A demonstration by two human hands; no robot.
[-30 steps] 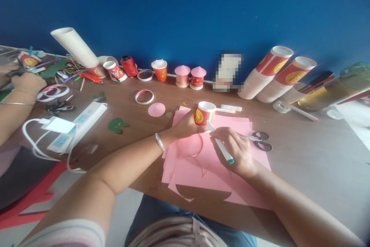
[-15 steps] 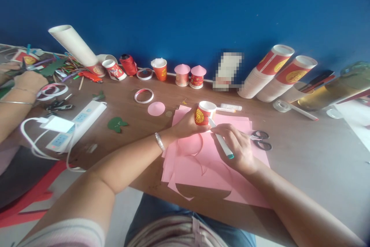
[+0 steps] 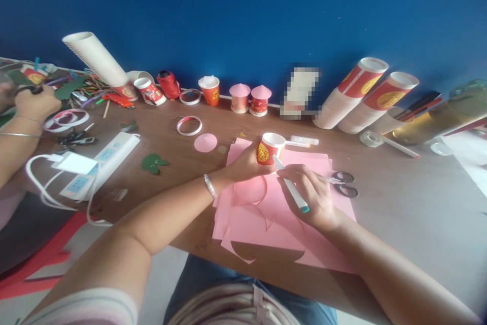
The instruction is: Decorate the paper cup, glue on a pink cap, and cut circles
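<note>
My left hand [image 3: 247, 161] is wrapped round a red and white paper cup [image 3: 263, 153] with a gold emblem, its open rim facing up. In my right hand [image 3: 310, 190] is a slim white utility knife [image 3: 296, 195] with a teal end. The knife's pointed tip meets or nearly meets the cup's lower side; the exact contact is too small to tell. Beneath both hands lies a stack of pink paper [image 3: 281, 218] with curved cut-outs. Black-handled scissors [image 3: 344, 184] rest at its right edge, partly behind my right hand.
Along the wall stand two cups with pink cone tops [image 3: 261, 100] and tall cup stacks [image 3: 352, 92]. A tape roll [image 3: 189, 125], a pink cone [image 3: 206, 143], green paper [image 3: 154, 163] and a power strip [image 3: 102, 163] lie leftward. A co-worker's hand [image 3: 36, 102] holds dark-handled scissors farther left.
The knife tip has shifted very slightly down and left at the cup's side. My left hand keeps its hold. The co-worker's hands have moved a little.
</note>
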